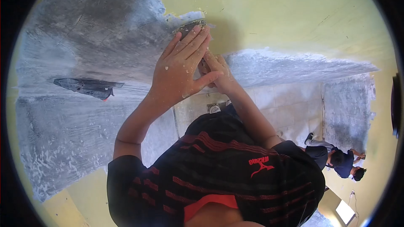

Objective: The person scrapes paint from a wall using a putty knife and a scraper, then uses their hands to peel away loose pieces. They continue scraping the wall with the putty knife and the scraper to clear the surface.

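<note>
My left hand (181, 65) lies with its fingers stretched out flat on the dark blade of a scraper (189, 26), the thumb held wide. Yellow flakes cling to the back of this hand. My right hand (221, 73) is closed round what looks like the scraper's handle, partly hidden behind my left hand. The blade presses against the wall where yellow paint (277, 12) meets a bared grey patch (113, 29). Small yellow crumbs gather along the blade's edge.
A dark, torn-looking strip (86, 87) lies on the grey surface at left. Bare grey plaster (290, 65) continues to the right. Beyond it, people in dark shirts (345, 162) work near another stripped wall (347, 105). Pale floor (290, 101) shows below.
</note>
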A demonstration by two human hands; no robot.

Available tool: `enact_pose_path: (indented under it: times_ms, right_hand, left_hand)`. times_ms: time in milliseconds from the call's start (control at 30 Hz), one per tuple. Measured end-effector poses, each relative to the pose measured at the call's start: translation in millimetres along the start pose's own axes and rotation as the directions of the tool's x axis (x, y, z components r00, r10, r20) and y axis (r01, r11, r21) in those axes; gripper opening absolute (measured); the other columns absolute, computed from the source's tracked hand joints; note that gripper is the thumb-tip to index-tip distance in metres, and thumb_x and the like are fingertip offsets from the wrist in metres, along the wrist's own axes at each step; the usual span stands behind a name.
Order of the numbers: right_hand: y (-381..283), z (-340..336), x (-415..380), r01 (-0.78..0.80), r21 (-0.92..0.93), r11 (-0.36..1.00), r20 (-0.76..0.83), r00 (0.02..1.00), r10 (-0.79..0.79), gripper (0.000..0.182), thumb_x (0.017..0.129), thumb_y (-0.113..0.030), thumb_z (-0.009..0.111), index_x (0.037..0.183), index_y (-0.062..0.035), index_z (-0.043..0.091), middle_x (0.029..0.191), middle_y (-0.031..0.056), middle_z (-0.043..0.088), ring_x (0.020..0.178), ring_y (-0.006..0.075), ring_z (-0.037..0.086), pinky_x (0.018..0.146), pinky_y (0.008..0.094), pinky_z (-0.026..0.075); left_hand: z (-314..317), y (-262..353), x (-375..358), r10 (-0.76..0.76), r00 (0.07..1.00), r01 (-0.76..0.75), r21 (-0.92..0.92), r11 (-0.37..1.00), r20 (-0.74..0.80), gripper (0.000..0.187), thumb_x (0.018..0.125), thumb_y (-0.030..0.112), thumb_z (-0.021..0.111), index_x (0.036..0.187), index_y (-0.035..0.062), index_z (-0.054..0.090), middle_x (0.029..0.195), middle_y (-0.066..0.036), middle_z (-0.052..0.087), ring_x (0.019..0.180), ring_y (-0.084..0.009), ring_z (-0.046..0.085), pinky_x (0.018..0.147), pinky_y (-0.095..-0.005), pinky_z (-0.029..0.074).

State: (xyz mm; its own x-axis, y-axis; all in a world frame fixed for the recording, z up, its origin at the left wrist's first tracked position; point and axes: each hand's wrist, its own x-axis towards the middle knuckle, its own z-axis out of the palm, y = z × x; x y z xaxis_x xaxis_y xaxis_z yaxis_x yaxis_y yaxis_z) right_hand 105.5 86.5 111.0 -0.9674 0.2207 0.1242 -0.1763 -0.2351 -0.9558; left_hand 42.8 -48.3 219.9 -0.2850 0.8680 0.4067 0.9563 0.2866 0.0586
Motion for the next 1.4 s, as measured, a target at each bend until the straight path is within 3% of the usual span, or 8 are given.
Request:
enact_pose_path:
  times_ms: [133, 233, 633, 700, 800, 1000, 1100, 1400]
  right_hand:
    - [-26, 1, -2, -0.062, -0.006, 0.998, 0.014, 0.998, 0.062, 0.055, 0.116, -0.046, 0.039, 0.087, -0.0029, 0.06, 0.061, -0.0011, 0.047, 0.05, 0.0078, 0.04, 0.045, 0.0296, 0.032]
    - [-35, 4, -2, 0.063, -0.09, 0.994, 0.026, 0.998, -0.061, 0.054, 0.115, -0.045, 0.041, 0.089, -0.002, 0.061, 0.062, -0.0015, 0.047, 0.052, 0.0076, 0.042, 0.045, 0.0297, 0.033]
    - [-21, 8, -2, -0.103, 0.081, 0.991, -0.024, 0.994, 0.105, 0.054, 0.115, -0.046, 0.042, 0.083, -0.0055, 0.059, 0.058, -0.0016, 0.047, 0.047, 0.0075, 0.042, 0.044, 0.0298, 0.032]
    - [-35, 11, -2, 0.024, -0.114, 0.993, -0.074, 0.997, -0.032, 0.057, 0.115, -0.046, 0.04, 0.079, -0.006, 0.058, 0.056, -0.0012, 0.046, 0.046, 0.0077, 0.042, 0.043, 0.0282, 0.031]
    - [-35, 11, -2, -0.066, 0.037, 0.997, -0.049, 0.996, 0.068, 0.058, 0.115, -0.046, 0.04, 0.079, -0.0044, 0.058, 0.056, -0.001, 0.046, 0.046, 0.0078, 0.043, 0.043, 0.0273, 0.031]
    - [-28, 2, -10, -0.157, -0.027, 0.987, -0.052, 0.986, 0.156, 0.052, 0.115, -0.043, 0.041, 0.09, -0.0021, 0.061, 0.059, -0.0008, 0.048, 0.046, 0.0078, 0.043, 0.042, 0.028, 0.032]
    - [-31, 5, -6, -0.013, -0.045, 0.999, -0.029, 1.0, 0.011, 0.054, 0.116, -0.045, 0.04, 0.088, -0.0039, 0.061, 0.06, -0.001, 0.049, 0.046, 0.008, 0.043, 0.042, 0.0287, 0.032]
    - [-22, -5, -5, -0.128, 0.021, 0.992, -0.076, 0.989, 0.129, 0.057, 0.115, -0.048, 0.04, 0.083, -0.0055, 0.06, 0.06, -0.0005, 0.05, 0.053, 0.0092, 0.047, 0.049, 0.0299, 0.035]
  left_hand:
    - [-6, -1, 2, 0.011, 1.0, -0.01, 0.072, 0.997, -0.019, 0.084, 0.09, 0.06, 0.073, 0.148, 0.0013, 0.059, 0.157, -0.011, 0.056, 0.151, -0.0238, 0.047, 0.126, -0.0469, 0.033]
    - [-9, -2, 7, 0.008, 0.997, -0.004, 0.056, 0.998, -0.073, 0.084, 0.09, 0.06, 0.073, 0.148, 0.0012, 0.06, 0.154, -0.011, 0.06, 0.149, -0.0248, 0.049, 0.126, -0.0482, 0.034]
    - [6, -11, 1, 0.01, 0.996, -0.011, -0.014, 1.0, -0.094, 0.072, 0.089, 0.054, 0.078, 0.139, 0.0023, 0.068, 0.154, -0.009, 0.06, 0.147, -0.0247, 0.052, 0.123, -0.0472, 0.038]
    - [-1, -11, 6, 0.032, 0.991, -0.032, 0.002, 0.999, -0.129, 0.072, 0.089, 0.053, 0.078, 0.139, 0.0024, 0.068, 0.154, -0.008, 0.06, 0.147, -0.0244, 0.052, 0.123, -0.047, 0.038]
    - [-6, -8, 7, 0.004, 0.994, -0.011, -0.061, 0.998, -0.109, 0.071, 0.089, 0.047, 0.081, 0.142, 0.0017, 0.066, 0.155, -0.011, 0.059, 0.149, -0.03, 0.049, 0.124, -0.0511, 0.035]
    - [7, -5, -1, -0.017, 0.996, 0.008, -0.097, 0.995, -0.09, 0.073, 0.089, 0.047, 0.081, 0.143, 0.0018, 0.065, 0.155, -0.012, 0.059, 0.149, -0.0295, 0.05, 0.123, -0.051, 0.035]
    - [4, -8, 3, 0.011, 0.994, -0.019, -0.069, 0.997, -0.107, 0.074, 0.088, 0.048, 0.081, 0.144, 0.002, 0.064, 0.155, -0.012, 0.059, 0.149, -0.0296, 0.05, 0.123, -0.0513, 0.035]
    - [17, -7, 0, 0.013, 0.994, -0.016, -0.021, 1.0, -0.111, 0.074, 0.09, 0.054, 0.077, 0.143, 0.0037, 0.066, 0.152, -0.009, 0.062, 0.147, -0.0248, 0.052, 0.123, -0.0474, 0.037]
